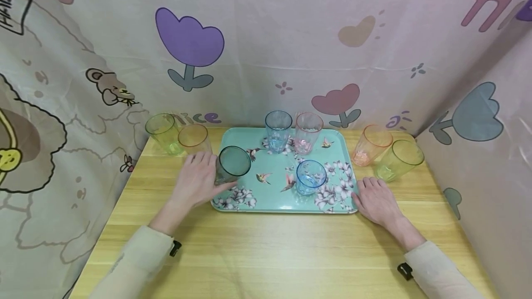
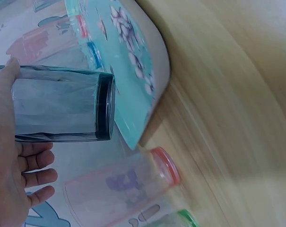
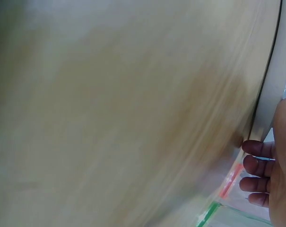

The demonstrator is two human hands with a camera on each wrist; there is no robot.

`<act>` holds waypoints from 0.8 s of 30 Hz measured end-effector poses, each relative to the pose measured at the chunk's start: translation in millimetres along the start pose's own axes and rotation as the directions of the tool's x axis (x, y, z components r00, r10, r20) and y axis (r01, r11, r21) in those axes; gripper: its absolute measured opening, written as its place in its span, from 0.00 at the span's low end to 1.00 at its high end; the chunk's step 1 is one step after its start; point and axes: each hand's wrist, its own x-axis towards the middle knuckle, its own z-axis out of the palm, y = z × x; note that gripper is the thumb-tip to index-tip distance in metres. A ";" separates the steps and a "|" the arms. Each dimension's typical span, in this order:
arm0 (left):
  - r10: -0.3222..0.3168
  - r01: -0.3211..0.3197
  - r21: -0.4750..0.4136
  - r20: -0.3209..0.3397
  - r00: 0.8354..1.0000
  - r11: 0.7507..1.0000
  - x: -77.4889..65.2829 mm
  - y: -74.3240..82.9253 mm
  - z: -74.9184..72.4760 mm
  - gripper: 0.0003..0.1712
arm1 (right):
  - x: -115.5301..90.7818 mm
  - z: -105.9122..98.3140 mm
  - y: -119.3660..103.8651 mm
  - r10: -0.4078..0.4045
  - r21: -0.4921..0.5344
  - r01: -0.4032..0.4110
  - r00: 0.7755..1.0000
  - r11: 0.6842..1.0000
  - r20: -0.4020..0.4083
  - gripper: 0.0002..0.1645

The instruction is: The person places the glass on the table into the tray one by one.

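Note:
My left hand (image 1: 196, 176) holds a dark grey-green tumbler (image 1: 232, 165) over the left side of a turquoise tray (image 1: 270, 202). In the left wrist view the tumbler (image 2: 57, 104) lies between thumb and fingers, its thick base towards the tray's corner. My right hand (image 1: 376, 200) is at the tray's right edge, fingers loosely bent and holding nothing. On the tray stand a blue-rimmed tumbler (image 1: 311, 179) near the front, another blue-rimmed tumbler (image 1: 277, 133) at the back, and a pink tumbler (image 1: 308, 135) beside that one.
Left of the tray are a yellow-green tumbler (image 1: 162, 135) and an orange-rimmed tumbler (image 1: 194, 138). On the right stand an orange-pink tumbler (image 1: 370, 146) and a yellow-green tumbler (image 1: 399, 163). The wooden table (image 1: 282, 253) meets printed cloth (image 1: 257, 59) at its back and sides.

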 end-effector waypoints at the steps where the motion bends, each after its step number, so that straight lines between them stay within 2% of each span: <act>1: 0.005 -0.005 0.001 -0.001 1.000 1.000 2.0 1.7 0.6 0.70 | 0.2 0.2 0.1 -0.001 -0.001 0.001 1.000 1.000 -0.002 0.21; 5: 0.039 -0.039 0.008 -0.018 0.999 0.999 9.7 8.5 3.2 0.71 | 0.8 0.6 0.0 -0.006 -0.004 0.006 1.000 1.000 -0.008 0.21; 14: 0.075 -0.075 -0.005 -0.030 0.997 0.997 24.4 22.8 10.8 0.59 | 1.1 0.6 -0.5 -0.009 -0.010 0.008 1.000 1.000 -0.020 0.21; 19: 0.059 -0.059 -0.027 0.009 0.998 0.998 30.6 31.3 17.0 0.57 | 1.1 0.1 -1.0 -0.009 -0.010 0.009 1.000 1.000 -0.023 0.21; 24: 0.039 -0.036 -0.061 0.056 0.998 0.997 35.3 40.1 25.4 0.61 | 0.4 -0.7 -1.6 -0.004 -0.005 0.004 1.000 1.000 -0.013 0.21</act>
